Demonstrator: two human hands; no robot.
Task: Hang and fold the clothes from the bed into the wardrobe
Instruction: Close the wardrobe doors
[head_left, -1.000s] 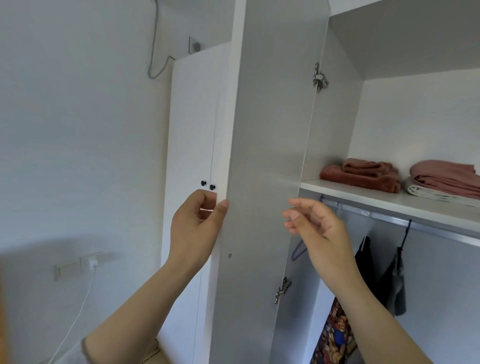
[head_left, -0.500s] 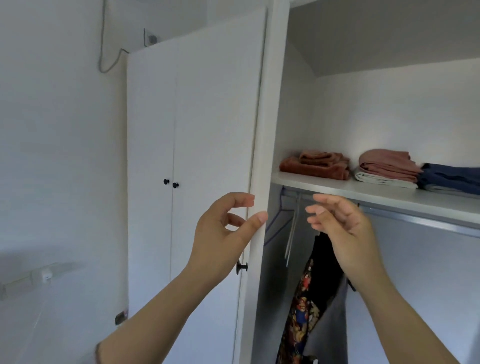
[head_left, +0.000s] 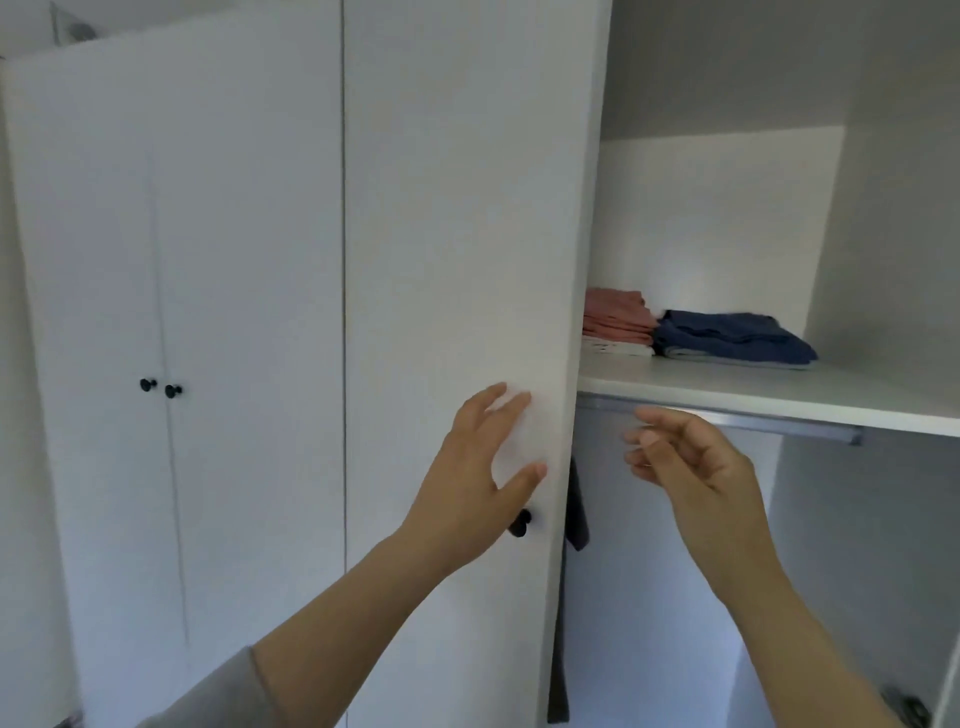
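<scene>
The white wardrobe door (head_left: 457, 260) stands nearly closed, covering the left half of the open compartment. My left hand (head_left: 480, 467) lies flat on its outer face, fingers spread, just above the black knob (head_left: 521, 522). My right hand (head_left: 691, 460) hovers empty in front of the hanging rail (head_left: 727, 418), fingers loosely curled and apart. On the shelf (head_left: 779, 395) lie folded pink clothes (head_left: 615, 317) over a white piece, and folded blue clothes (head_left: 732, 340). A dark hanging garment (head_left: 577, 514) peeks out past the door's edge.
Two more closed white doors with small black knobs (head_left: 161, 387) stand to the left. The right part of the hanging space (head_left: 831, 545) shows only the bare back wall. A hinge (head_left: 909, 709) sits at the bottom right.
The door has swung from wide open to nearly closed. My left hand went from gripping its edge to pressing flat on its front. The view turned right.
</scene>
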